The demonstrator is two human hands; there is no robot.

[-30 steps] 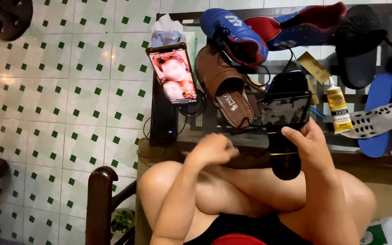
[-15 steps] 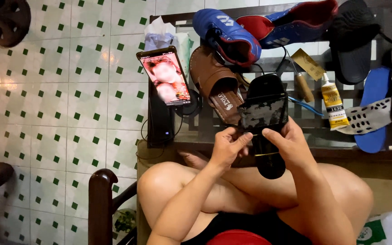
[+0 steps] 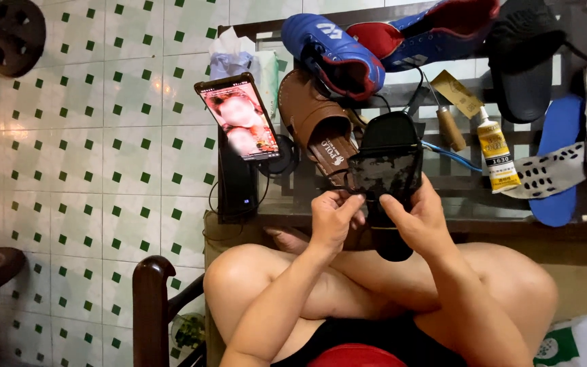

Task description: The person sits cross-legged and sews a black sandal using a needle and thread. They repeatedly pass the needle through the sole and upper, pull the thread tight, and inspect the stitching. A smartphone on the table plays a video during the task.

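Above the crossed knees, just in front of the low table [image 3: 266, 221], a black slide sandal [image 3: 388, 180] is held up between both hands. Long axis near vertical: one end points up toward the shoes on the table, the other hangs down past the hands toward the lap. Right hand [image 3: 419, 224] is closed around the sandal's right edge and lower half, thumb across the front; it carries most of the weight. Left hand [image 3: 331, 221] sits on the left side, fingers curled and pinching at the edge of the strap band; whether it holds a thread or a small tool there cannot be told. Both hands lie about equally near, the sandal between them and slightly above. The sandal looks matte black with a wide upper band that is glossy and scuffed, with pale patches on its surface; sole thick, outline rounded. Behind it on the table: a brown leather sandal [image 3: 317, 129] lying tilted, a blue sports shoe [image 3: 334, 54] and a red-and-blue one [image 3: 429, 30], another black slide [image 3: 524, 61], a yellow-and-white glue tube [image 3: 496, 153] standing nearly upright, a wooden-handled awl [image 3: 450, 126], blue and grey insoles [image 3: 558, 163]. A phone [image 3: 239, 117] with a lit screen leans on a black stand, left of the shoes. Tiled floor [image 3: 69, 170], white with green squares, to the left.
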